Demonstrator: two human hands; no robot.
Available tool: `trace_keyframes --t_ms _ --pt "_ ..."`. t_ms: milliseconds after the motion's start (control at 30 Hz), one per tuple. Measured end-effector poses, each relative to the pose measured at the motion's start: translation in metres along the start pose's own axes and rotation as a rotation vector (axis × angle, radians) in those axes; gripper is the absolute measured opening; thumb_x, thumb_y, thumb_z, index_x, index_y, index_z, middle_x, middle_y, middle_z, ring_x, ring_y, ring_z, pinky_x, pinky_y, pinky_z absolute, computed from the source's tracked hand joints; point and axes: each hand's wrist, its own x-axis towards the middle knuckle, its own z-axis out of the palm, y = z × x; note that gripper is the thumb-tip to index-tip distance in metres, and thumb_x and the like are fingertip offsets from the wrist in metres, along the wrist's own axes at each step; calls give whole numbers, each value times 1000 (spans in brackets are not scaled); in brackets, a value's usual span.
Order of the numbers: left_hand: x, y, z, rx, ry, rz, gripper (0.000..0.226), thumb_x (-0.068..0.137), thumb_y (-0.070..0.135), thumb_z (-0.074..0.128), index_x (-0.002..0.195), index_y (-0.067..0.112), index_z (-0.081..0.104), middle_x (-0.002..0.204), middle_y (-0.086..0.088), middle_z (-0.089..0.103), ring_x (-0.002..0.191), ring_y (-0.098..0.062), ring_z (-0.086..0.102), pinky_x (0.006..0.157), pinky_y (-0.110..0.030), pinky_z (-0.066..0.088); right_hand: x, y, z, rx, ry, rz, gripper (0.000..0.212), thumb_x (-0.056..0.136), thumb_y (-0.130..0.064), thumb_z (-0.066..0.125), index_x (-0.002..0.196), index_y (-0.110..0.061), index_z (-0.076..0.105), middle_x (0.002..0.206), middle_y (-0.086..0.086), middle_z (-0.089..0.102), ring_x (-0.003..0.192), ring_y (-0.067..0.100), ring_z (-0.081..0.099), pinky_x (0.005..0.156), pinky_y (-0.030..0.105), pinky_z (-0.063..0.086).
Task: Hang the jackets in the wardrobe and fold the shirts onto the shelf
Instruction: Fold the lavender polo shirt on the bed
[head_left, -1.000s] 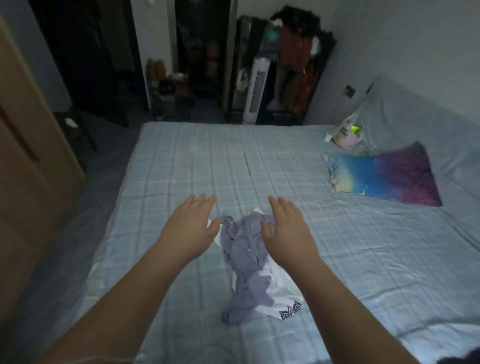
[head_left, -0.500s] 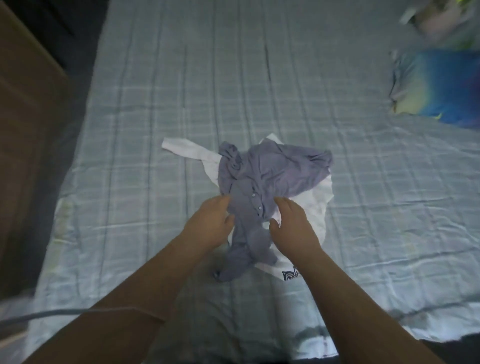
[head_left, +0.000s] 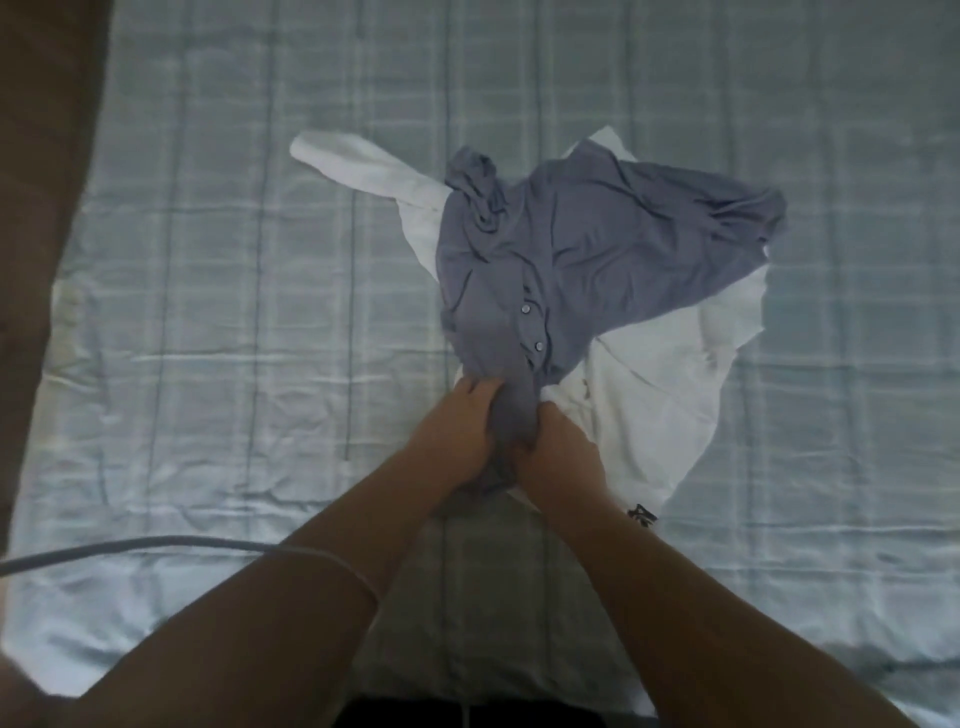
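Left hand (head_left: 457, 431) and right hand (head_left: 558, 449) both clench the grey-blue shirt (head_left: 571, 249), which overlies a white shirt (head_left: 660, 374) mid-bed (head_left: 208, 312).

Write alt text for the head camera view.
Both hands, left hand and right hand, grip the near end of a crumpled grey-blue shirt lying over a white shirt on a pale checked bedsheet.

Both hands, left (head_left: 457, 436) and right (head_left: 558, 452), gripped the near end of a grey shirt (head_left: 582, 249) lying crumpled atop a white shirt (head_left: 660, 395) on the bed (head_left: 208, 312).
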Motion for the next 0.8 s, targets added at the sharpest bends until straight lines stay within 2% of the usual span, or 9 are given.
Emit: trace_keyframes --t_ms 100,200,300,400,467,533,600,700,800 --pt "-22 10 -12 67 -62 34 77 84 22 75 148 2 37 143 -22 42 128 -36 46 109 -38 35 -14 -12 -19 139 -46 -71 22 90 -38 49 108 -27 53 96 -4 64 87 21 63 77 39 55" --pt "-56 30 -30 -93 42 -31 72 87 13 71 149 11 35 148 -16 41 133 -31 44 108 -32 35 -33 -26 -45 275 -31 -125 11 95 -30 52 106 -27 53 94 -11 60 84 10 58 76 26 47" --pt "-96 51 -53 -175 61 -62 83 87 15 70 155 21 23 157 -7 31 141 -24 37 109 -25 31 -57 -44 -74 424 22 -142 7 96 -22 53 91 -26 52 82 -10 59 74 3 56 65 22 40" --pt "-136 74 -75 -286 13 -15 101 79 23 79 157 23 16 157 5 29 139 -10 36 106 -17 29 -88 -66 -102 409 73 -214 11 99 -22 51 102 -13 56 85 -1 59 71 10 52 63 21 38" --pt "-161 90 -90 -422 52 29 83 79 18 77 148 31 32 144 4 48 111 6 56 88 -11 45 -110 -80 -117 455 102 -248 19 101 -23 51 106 -7 59 90 7 62 73 12 52 58 11 36" --pt "-187 106 -104 -474 159 84 58 80 13 62 127 42 44 113 4 62 83 11 62 67 -10 48 -134 -90 -132 468 145 -300 19 100 -27 51 95 -11 59 81 2 60 71 12 55 57 15 37" --pt "-211 113 -112 -514 251 145 46 86 6 54 123 33 51 106 3 64 84 10 63 71 -10 48 -155 -96 -147 496 171 -347 23 101 -32 50 84 -18 58 76 -4 59 71 11 57 61 24 39" --pt "-250 123 -122 -657 399 224 35 90 8 45 118 21 63 108 -1 69 97 -4 66 83 -19 53 -194 -101 -164 536 151 -426 24 101 -34 52 86 -18 63 74 -4 62 70 10 58 67 26 43" --pt "-289 130 -131 -808 542 280 31 99 18 48 99 37 73 98 6 75 94 -11 70 75 -22 55 -241 -100 -167 656 155 -462 30 102 -31 49 85 -14 66 69 0 62 64 13 57 63 27 46"
